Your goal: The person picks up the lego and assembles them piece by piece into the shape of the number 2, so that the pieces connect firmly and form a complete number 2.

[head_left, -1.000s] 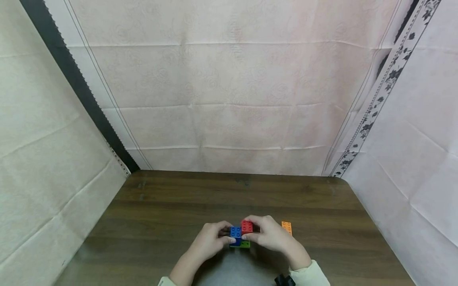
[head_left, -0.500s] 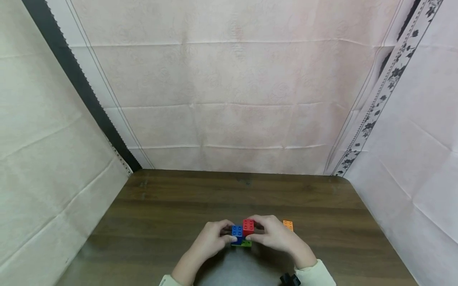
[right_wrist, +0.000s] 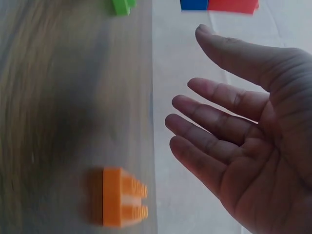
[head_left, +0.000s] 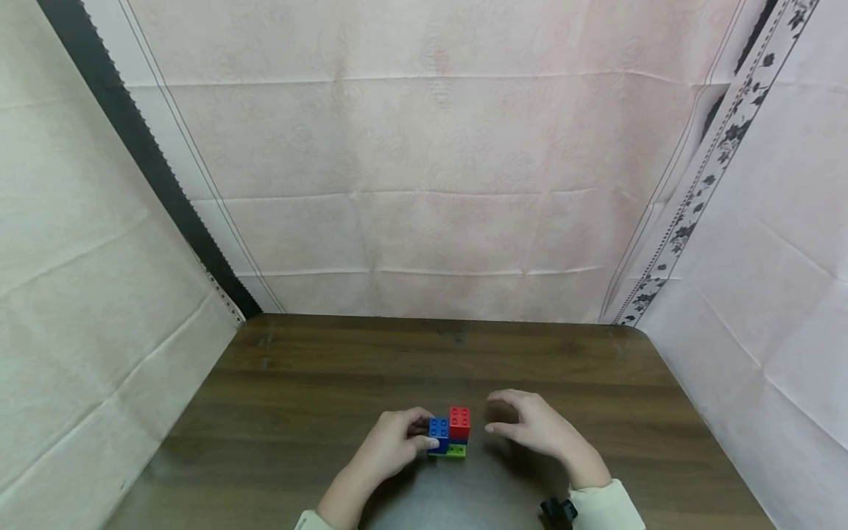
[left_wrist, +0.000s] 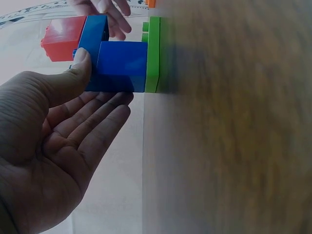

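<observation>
A stack of toy bricks stands on the table: a flat green piece [head_left: 456, 451] at the bottom, a blue brick [left_wrist: 122, 63] above it, a longer blue brick [left_wrist: 100, 34] across that, and a red brick [head_left: 459, 422] on top at the right end. My left hand [head_left: 397, 438] holds the stack at its left end, thumb on the upper blue brick, fingers on the far side. Right of the stack, my right hand [head_left: 539, 423] hovers with fingers spread and nothing in it. An orange brick [right_wrist: 114, 197] lies below it in the right wrist view; the hand hides it in the head view.
The brown wooden table [head_left: 331, 368] has pale cloth [head_left: 430, 221] hanging behind it and along both sides. A small black device [head_left: 558, 509] sits at my right wrist by the sleeve.
My right hand has let go of the red brick and moved right, now covering the orange brick in the head view. The red brick stays on the stack; my left hand keeps its grip.
</observation>
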A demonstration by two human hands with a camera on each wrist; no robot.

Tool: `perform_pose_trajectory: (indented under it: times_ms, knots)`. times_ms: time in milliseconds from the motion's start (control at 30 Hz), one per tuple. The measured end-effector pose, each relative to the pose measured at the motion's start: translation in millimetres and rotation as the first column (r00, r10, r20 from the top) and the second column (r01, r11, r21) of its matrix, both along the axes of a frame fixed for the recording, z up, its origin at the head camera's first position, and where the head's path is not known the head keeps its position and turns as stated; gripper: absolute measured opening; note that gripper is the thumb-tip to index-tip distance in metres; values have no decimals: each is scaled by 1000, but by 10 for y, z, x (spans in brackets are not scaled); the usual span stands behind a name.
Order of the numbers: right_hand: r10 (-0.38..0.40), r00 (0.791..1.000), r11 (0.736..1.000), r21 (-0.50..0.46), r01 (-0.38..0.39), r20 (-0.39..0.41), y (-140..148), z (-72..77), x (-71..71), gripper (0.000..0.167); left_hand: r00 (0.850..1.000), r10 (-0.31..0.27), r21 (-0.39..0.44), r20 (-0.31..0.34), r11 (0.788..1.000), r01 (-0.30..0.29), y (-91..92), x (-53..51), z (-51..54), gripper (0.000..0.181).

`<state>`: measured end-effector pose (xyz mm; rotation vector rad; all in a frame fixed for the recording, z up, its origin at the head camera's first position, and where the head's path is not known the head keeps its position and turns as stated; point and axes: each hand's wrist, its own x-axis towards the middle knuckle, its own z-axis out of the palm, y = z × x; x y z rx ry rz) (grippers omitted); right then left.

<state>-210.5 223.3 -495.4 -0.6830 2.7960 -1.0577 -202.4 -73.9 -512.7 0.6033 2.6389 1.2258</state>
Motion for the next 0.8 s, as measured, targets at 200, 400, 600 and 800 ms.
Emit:
perform_pose_trajectory:
  times_ms: [200,400,600,800]
  knots:
    - [-54,998,999,8,54,32,120,-20,-41,50,1000,5,3,9,1000,-5,1,10,15,26]
    - [-75,997,997,28,75,11,209,-15,-70,49,1000,3,3,4,1000,-3,11,-4,33,25]
    - [-101,995,991,88,100,9,293,-27,-55,49,1000,-7,2,-9,1000,7,17,-12,33,26]
    - [-104,995,979,176,103,-3,355,-75,-30,52,1000,-6,-3,-17,1000,6,0,0,23,26]
